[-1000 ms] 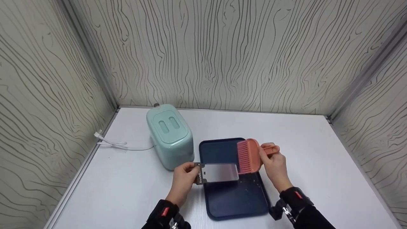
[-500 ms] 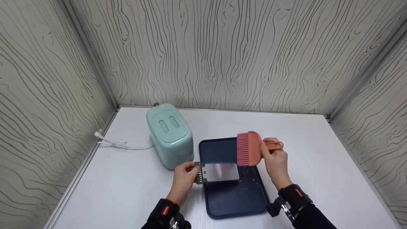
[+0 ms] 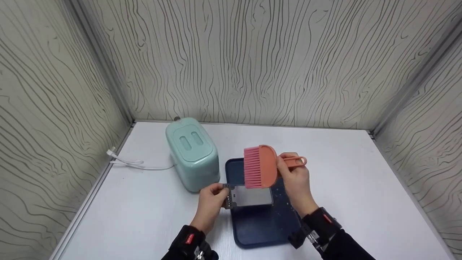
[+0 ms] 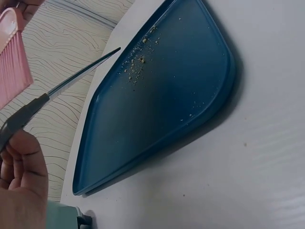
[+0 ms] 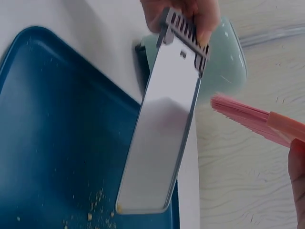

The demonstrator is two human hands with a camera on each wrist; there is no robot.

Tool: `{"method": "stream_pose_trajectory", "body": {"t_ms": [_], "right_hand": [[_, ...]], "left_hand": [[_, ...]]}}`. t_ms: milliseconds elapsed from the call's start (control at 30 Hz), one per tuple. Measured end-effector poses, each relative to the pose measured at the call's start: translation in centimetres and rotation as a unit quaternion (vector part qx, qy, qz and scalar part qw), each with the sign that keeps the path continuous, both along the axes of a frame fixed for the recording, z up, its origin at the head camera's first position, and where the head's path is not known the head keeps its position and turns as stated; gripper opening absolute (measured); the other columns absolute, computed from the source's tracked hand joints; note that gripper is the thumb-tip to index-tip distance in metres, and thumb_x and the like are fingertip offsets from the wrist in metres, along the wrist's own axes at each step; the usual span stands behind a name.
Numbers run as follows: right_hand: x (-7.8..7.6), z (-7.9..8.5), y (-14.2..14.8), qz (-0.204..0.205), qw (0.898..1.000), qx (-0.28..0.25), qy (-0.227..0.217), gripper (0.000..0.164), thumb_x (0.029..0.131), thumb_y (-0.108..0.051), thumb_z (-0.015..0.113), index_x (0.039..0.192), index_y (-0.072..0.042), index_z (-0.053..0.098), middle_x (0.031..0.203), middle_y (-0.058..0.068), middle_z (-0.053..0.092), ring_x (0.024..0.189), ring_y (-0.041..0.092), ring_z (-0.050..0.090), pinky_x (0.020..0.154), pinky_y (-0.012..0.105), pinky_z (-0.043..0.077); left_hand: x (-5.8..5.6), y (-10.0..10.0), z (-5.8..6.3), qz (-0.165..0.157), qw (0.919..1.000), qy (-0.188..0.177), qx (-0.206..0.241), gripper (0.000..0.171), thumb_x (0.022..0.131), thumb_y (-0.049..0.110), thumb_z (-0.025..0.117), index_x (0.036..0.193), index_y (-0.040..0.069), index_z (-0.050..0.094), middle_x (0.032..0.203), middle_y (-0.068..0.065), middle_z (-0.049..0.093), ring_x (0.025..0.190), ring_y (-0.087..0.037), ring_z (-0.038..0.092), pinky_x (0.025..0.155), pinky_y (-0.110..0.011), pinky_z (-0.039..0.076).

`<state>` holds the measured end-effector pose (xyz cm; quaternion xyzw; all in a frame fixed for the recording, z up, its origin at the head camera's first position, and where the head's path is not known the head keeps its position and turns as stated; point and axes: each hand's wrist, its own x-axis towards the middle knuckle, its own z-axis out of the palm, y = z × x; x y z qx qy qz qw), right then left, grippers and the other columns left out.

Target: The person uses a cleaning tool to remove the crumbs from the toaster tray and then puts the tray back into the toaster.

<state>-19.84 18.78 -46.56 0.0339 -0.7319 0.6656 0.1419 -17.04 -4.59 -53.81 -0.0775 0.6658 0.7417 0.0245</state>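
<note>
My left hand (image 3: 211,202) pinches the dark slotted end of a flat metal crumb tray (image 3: 251,196), holding it above a dark blue tray (image 3: 265,227). In the right wrist view the crumb tray (image 5: 157,124) looks mostly bare, with a small speck at its lower corner. My right hand (image 3: 297,180) grips the orange handle of a small pink-bristled brush (image 3: 260,167). From the head its bristles overlap the crumb tray's far edge; the right wrist view shows them apart from the metal. Crumbs (image 4: 136,64) lie scattered on the blue tray.
A mint-green toaster (image 3: 193,155) stands left of the blue tray, close to its far left corner. Its white cord (image 3: 140,166) runs left across the white table (image 3: 151,209) to a plug at the edge. Patterned walls (image 3: 234,65) enclose the back and sides.
My right hand has lifted the brush from the crumb tray's right end and carried it left, over the metal. The left hand and the crumb tray have stayed almost still.
</note>
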Motion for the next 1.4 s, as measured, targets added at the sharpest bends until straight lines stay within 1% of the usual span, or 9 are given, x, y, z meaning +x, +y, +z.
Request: {"method": "stream_pose_trajectory", "body": {"t_ms": [167, 300, 567, 700, 833, 933, 1067, 1300, 1400], "right_hand": [[0.7, 0.2, -1.4, 0.039, 0.999, -0.023, -0.014, 0.027, 0.102, -0.025, 0.064, 0.117, -0.002, 0.061, 0.100, 0.017, 0.068, 0.084, 0.020, 0.069, 0.069, 0.029, 0.058], [1.0, 0.0, -2.1, 0.067, 0.997, -0.037, -0.017, 0.026, 0.103, -0.023, 0.063, 0.117, -0.001, 0.062, 0.097, 0.018, 0.067, 0.078, 0.021, 0.067, 0.065, 0.030, 0.057], [1.2, -0.6, -2.6, 0.086, 0.995, -0.045, -0.025, 0.026, 0.103, -0.020, 0.063, 0.116, 0.003, 0.061, 0.095, 0.018, 0.066, 0.079, 0.020, 0.069, 0.068, 0.031, 0.059], [1.0, -1.1, -2.5, 0.078, 0.996, -0.013, -0.030, 0.024, 0.103, -0.022, 0.063, 0.115, -0.001, 0.063, 0.095, 0.016, 0.067, 0.080, 0.020, 0.070, 0.069, 0.031, 0.059], [0.9, -1.7, -2.1, 0.052, 0.998, 0.037, -0.028, 0.021, 0.102, -0.024, 0.065, 0.113, -0.006, 0.066, 0.091, 0.010, 0.068, 0.078, 0.017, 0.068, 0.067, 0.027, 0.057], [0.8, -2.0, -1.7, 0.038, 0.997, 0.061, -0.024, 0.020, 0.101, -0.024, 0.066, 0.112, -0.008, 0.067, 0.090, 0.008, 0.069, 0.077, 0.015, 0.066, 0.066, 0.025, 0.054], [0.7, -2.2, -1.1, 0.031, 0.997, 0.070, -0.022, 0.022, 0.101, -0.024, 0.066, 0.113, -0.005, 0.067, 0.091, 0.009, 0.069, 0.076, 0.014, 0.065, 0.066, 0.025, 0.054], [0.4, -2.7, 0.2, 0.011, 0.997, 0.075, -0.030, 0.021, 0.101, -0.025, 0.066, 0.112, -0.007, 0.066, 0.087, 0.008, 0.068, 0.071, 0.014, 0.064, 0.063, 0.030, 0.056], [0.3, -2.8, 0.7, 0.002, 0.996, 0.089, -0.029, 0.021, 0.101, -0.026, 0.066, 0.112, -0.008, 0.067, 0.087, 0.007, 0.069, 0.072, 0.014, 0.064, 0.063, 0.028, 0.054]], "left_hand": [[0.0, 0.0, 0.0, 0.002, 1.0000, 0.002, -0.001, 0.016, 0.091, 0.005, 0.066, 0.100, -0.007, 0.071, 0.081, -0.004, 0.065, 0.065, -0.011, 0.059, 0.058, -0.025, 0.054], [-0.1, 0.1, -0.1, 0.002, 1.0000, 0.000, 0.000, 0.016, 0.091, 0.005, 0.065, 0.101, -0.007, 0.071, 0.083, -0.006, 0.066, 0.066, -0.011, 0.060, 0.059, -0.025, 0.055], [0.0, 0.0, 0.1, -0.007, 0.9999, 0.000, 0.009, 0.015, 0.092, 0.006, 0.065, 0.101, -0.006, 0.071, 0.083, -0.005, 0.067, 0.066, -0.012, 0.062, 0.058, -0.025, 0.055], [0.1, 0.1, 0.4, -0.007, 1.0000, -0.001, 0.001, 0.016, 0.091, 0.007, 0.066, 0.100, -0.005, 0.072, 0.081, -0.003, 0.066, 0.066, -0.010, 0.061, 0.058, -0.024, 0.053], [0.1, 0.1, 0.6, 0.000, 1.0000, -0.001, 0.004, 0.017, 0.090, 0.006, 0.066, 0.100, -0.006, 0.071, 0.081, -0.004, 0.066, 0.066, -0.010, 0.060, 0.058, -0.023, 0.053], [0.2, 0.0, 0.7, -0.001, 1.0000, -0.003, 0.009, 0.017, 0.090, 0.005, 0.065, 0.100, -0.007, 0.071, 0.081, -0.005, 0.066, 0.066, -0.010, 0.060, 0.058, -0.023, 0.054], [0.1, -0.1, 0.6, 0.000, 0.9999, -0.006, 0.011, 0.017, 0.091, 0.006, 0.065, 0.100, -0.007, 0.070, 0.082, -0.005, 0.066, 0.067, -0.011, 0.061, 0.058, -0.024, 0.054], [0.1, -0.2, 0.5, 0.003, 0.9999, -0.010, 0.011, 0.018, 0.092, 0.007, 0.065, 0.103, -0.007, 0.070, 0.083, -0.005, 0.066, 0.068, -0.013, 0.062, 0.059, -0.025, 0.054], [0.0, -0.3, 0.5, 0.000, 0.9998, -0.011, 0.015, 0.018, 0.093, 0.007, 0.065, 0.103, -0.008, 0.070, 0.084, -0.005, 0.066, 0.068, -0.013, 0.062, 0.059, -0.025, 0.055]]}}
